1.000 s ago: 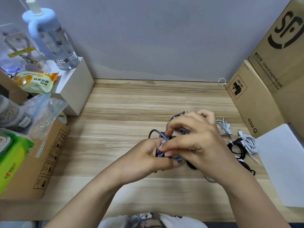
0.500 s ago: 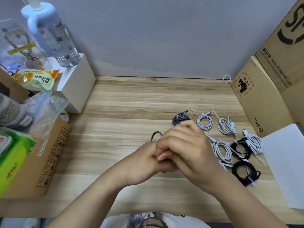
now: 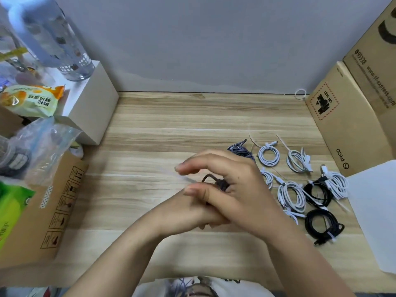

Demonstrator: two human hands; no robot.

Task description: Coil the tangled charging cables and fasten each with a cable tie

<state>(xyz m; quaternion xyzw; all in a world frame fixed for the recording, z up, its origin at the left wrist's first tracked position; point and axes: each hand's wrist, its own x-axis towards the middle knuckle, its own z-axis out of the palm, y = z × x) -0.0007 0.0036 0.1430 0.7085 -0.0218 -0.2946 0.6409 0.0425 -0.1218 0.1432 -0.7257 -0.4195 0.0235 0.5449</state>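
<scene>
Wooden desk (image 3: 150,133) against a grey wall (image 3: 192,39), head view looking down.

Both hands meet at centre of the desk. Right hand (image 3: 233,189) lies over the left hand (image 3: 182,211); right thumb and forefinger are extended toward the left, other fingers curled around a dark braided cable (image 3: 216,183), of which only a small loop and a knot of strands show between the fingers. Left hand is mostly covered by the right; its fingers seem to be closed under the same bundle, but the grip itself is hidden, so I can't tell. A thin pale cable tie (image 3: 182,176) sticks out left of the fingertips, blurred.

Right of the hands, lying on the desk:
- another dark braided coil (image 3: 239,149), just behind the right hand
- white coils (image 3: 269,155), several, in two loose rows, tied
- black coils (image 3: 319,225), two, nearest the right edge, one tied with a white tie

Far right: cardboard boxes (image 3: 342,129) standing against the wall, a white sheet (image 3: 377,211) in front of them.

Left side: white box (image 3: 92,108) with a water bottle (image 3: 53,39) on top, a snack packet (image 3: 30,99), plastic bags (image 3: 42,144), a cardboard box (image 3: 49,215), a green pack (image 3: 10,211).
</scene>
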